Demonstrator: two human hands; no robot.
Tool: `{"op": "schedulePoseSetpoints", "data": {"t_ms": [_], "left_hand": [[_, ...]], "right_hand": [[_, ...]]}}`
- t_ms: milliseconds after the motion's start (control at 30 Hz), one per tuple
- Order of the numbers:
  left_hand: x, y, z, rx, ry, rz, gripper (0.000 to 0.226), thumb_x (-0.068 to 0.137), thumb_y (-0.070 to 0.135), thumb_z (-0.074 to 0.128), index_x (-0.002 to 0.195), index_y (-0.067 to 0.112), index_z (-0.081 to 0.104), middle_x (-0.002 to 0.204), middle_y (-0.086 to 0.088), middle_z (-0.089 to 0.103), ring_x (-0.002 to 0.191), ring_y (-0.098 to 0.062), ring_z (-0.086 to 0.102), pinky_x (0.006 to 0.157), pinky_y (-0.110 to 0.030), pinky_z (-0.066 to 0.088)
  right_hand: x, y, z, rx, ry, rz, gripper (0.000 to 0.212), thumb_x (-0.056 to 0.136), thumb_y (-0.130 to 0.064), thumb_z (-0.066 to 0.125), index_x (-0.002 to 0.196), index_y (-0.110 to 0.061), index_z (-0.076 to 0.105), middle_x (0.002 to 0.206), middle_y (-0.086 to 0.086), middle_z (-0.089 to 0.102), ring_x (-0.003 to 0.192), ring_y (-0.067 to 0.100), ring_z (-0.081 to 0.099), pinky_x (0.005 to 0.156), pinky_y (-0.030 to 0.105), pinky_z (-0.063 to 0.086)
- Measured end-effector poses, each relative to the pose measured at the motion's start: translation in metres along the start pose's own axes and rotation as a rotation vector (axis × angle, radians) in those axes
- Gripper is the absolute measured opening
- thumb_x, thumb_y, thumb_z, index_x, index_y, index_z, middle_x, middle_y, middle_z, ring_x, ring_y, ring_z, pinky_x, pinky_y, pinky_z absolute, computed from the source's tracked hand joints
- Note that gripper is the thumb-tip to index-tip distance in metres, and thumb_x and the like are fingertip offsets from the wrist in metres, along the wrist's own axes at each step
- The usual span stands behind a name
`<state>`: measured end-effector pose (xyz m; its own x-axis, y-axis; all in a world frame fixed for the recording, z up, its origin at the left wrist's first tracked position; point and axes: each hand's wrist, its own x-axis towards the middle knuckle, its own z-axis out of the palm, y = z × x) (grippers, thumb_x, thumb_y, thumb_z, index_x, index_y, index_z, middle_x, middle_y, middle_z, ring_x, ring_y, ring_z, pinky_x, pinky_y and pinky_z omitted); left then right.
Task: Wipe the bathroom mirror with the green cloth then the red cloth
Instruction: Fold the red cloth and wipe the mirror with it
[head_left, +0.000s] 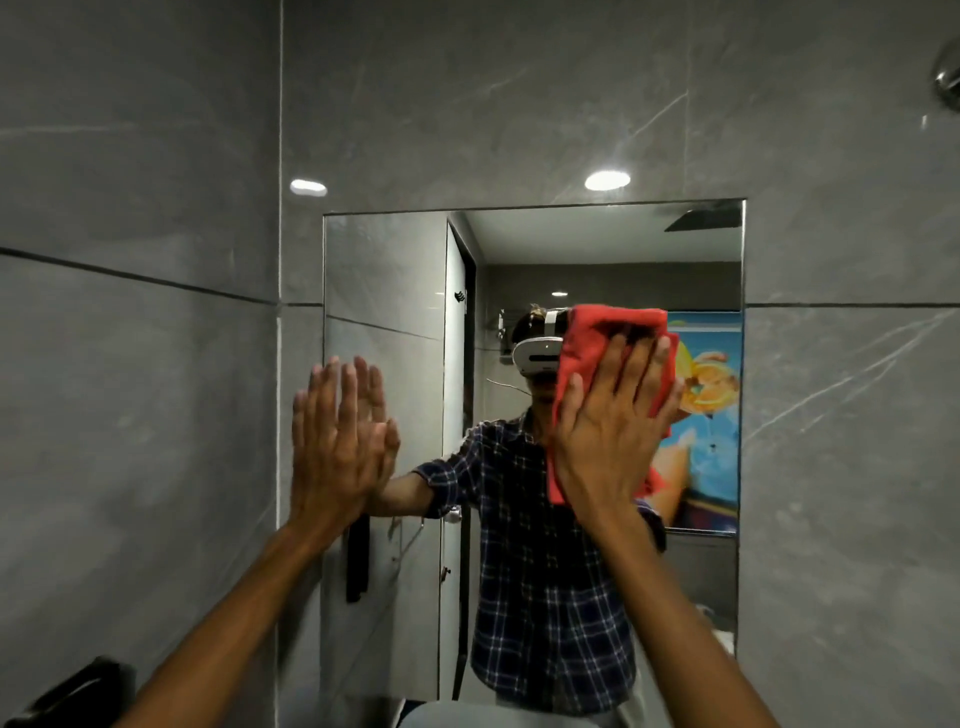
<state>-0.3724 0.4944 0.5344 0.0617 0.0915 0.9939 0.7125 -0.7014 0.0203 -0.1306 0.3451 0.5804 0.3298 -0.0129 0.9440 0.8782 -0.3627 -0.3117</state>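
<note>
The rectangular mirror (395, 291) hangs on the grey tiled wall ahead. My right hand (605, 431) lies flat on the red cloth (587, 338) and presses it against the glass in the mirror's upper right half. My left hand (327, 441) rests flat with fingers spread against the mirror's left edge, holding nothing. No green cloth is in view. The mirror reflects a person in a checked shirt with a white headset.
A grey tiled side wall (135, 364) closes in on the left. A dark fixture (78, 691) sits at the bottom left corner. A chrome fitting (948, 78) sticks out at the top right. The rim of a white basin (467, 714) shows below the mirror.
</note>
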Motion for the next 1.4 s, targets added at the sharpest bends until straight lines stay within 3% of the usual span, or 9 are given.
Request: {"op": "schedulePoseSetpoints", "data": {"t_ms": [67, 267, 500, 567, 733, 867, 1033, 1267, 1400], "left_hand": [[-0.004, -0.011, 0.005, -0.031, -0.111, -0.007, 0.075, 0.102, 0.038, 0.028, 0.163, 0.001, 0.007, 0.174, -0.019, 0.005, 0.162, -0.023, -0.006, 0.129, -0.062, 0.015], [0.0, -0.015, 0.01, -0.017, -0.186, -0.042, 0.084, 0.103, 0.055, 0.013, 0.163, -0.003, 0.003, 0.174, -0.023, -0.002, 0.163, -0.037, -0.001, 0.131, -0.059, 0.006], [-0.002, -0.018, 0.015, -0.012, -0.199, 0.001, 0.085, 0.102, 0.057, 0.01, 0.163, -0.001, 0.0, 0.173, -0.025, 0.001, 0.162, -0.039, 0.003, 0.131, -0.059, 0.008], [-0.002, -0.019, 0.016, -0.002, -0.202, 0.005, 0.083, 0.102, 0.057, 0.011, 0.163, 0.002, -0.005, 0.174, -0.023, -0.002, 0.163, -0.036, -0.001, 0.131, -0.059, 0.007], [0.002, -0.009, 0.004, 0.02, -0.252, -0.011, 0.082, 0.102, 0.051, 0.013, 0.162, -0.004, 0.003, 0.173, -0.025, 0.0, 0.163, -0.037, 0.0, 0.131, -0.058, 0.008], [0.022, 0.004, 0.011, -0.038, -0.201, -0.025, 0.08, 0.098, 0.041, 0.026, 0.161, -0.006, 0.008, 0.172, -0.024, -0.001, 0.161, -0.042, 0.003, 0.13, -0.062, 0.007], [0.045, -0.003, 0.029, 0.004, -0.147, -0.072, 0.081, 0.1, 0.039, 0.032, 0.164, 0.0, 0.002, 0.174, -0.018, -0.01, 0.163, -0.035, -0.005, 0.13, -0.061, 0.007], [0.041, -0.006, 0.027, -0.002, -0.039, -0.002, 0.079, 0.101, 0.049, 0.022, 0.165, 0.012, -0.008, 0.176, -0.011, -0.01, 0.164, -0.032, -0.001, 0.132, -0.049, 0.001], [0.043, 0.011, 0.013, -0.095, -0.005, 0.02, 0.08, 0.099, 0.042, 0.028, 0.163, 0.022, -0.017, 0.173, -0.007, -0.012, 0.162, -0.037, 0.005, 0.131, -0.045, -0.001]], "right_hand": [[0.001, -0.039, 0.009, 0.073, 0.008, -0.019, 0.071, 0.106, -0.051, 0.02, 0.164, -0.018, -0.005, 0.173, 0.018, 0.006, 0.16, 0.036, 0.007, 0.128, 0.061, 0.013], [-0.076, -0.004, 0.024, -0.014, -0.207, -0.848, 0.073, 0.106, -0.05, 0.03, 0.165, -0.015, 0.006, 0.174, 0.015, -0.003, 0.162, 0.03, -0.001, 0.127, 0.061, 0.008], [-0.023, 0.008, 0.009, 0.026, 0.014, 0.09, 0.072, 0.106, -0.049, 0.021, 0.164, -0.012, 0.003, 0.172, 0.02, 0.004, 0.16, 0.036, 0.003, 0.129, 0.06, 0.008], [-0.023, -0.032, 0.015, 0.102, -0.011, 0.004, 0.071, 0.106, -0.048, 0.024, 0.164, -0.012, 0.004, 0.172, 0.022, 0.004, 0.16, 0.038, 0.005, 0.13, 0.058, 0.003], [-0.101, 0.017, 0.018, -0.037, -0.266, -0.914, 0.074, 0.105, -0.049, 0.032, 0.165, -0.014, 0.006, 0.173, 0.016, -0.006, 0.162, 0.029, -0.002, 0.129, 0.058, 0.003], [-0.065, 0.088, 0.0, -0.058, -0.195, -0.466, 0.072, 0.105, -0.05, 0.016, 0.164, -0.013, -0.001, 0.173, 0.017, -0.005, 0.162, 0.032, -0.001, 0.129, 0.06, 0.007], [0.066, 0.013, -0.015, 0.086, 0.052, 0.117, 0.074, 0.106, -0.046, 0.026, 0.164, -0.009, 0.0, 0.172, 0.023, 0.001, 0.16, 0.04, 0.002, 0.128, 0.06, 0.011], [0.05, 0.032, -0.005, -0.045, -0.134, -0.764, 0.074, 0.105, -0.046, 0.033, 0.165, -0.016, 0.001, 0.174, 0.013, -0.005, 0.162, 0.026, -0.005, 0.129, 0.054, 0.006], [0.082, 0.089, -0.028, -0.048, -0.031, -0.264, 0.078, 0.099, -0.039, 0.037, 0.165, -0.012, 0.005, 0.173, 0.02, 0.004, 0.161, 0.032, 0.002, 0.131, 0.053, 0.008]]}}
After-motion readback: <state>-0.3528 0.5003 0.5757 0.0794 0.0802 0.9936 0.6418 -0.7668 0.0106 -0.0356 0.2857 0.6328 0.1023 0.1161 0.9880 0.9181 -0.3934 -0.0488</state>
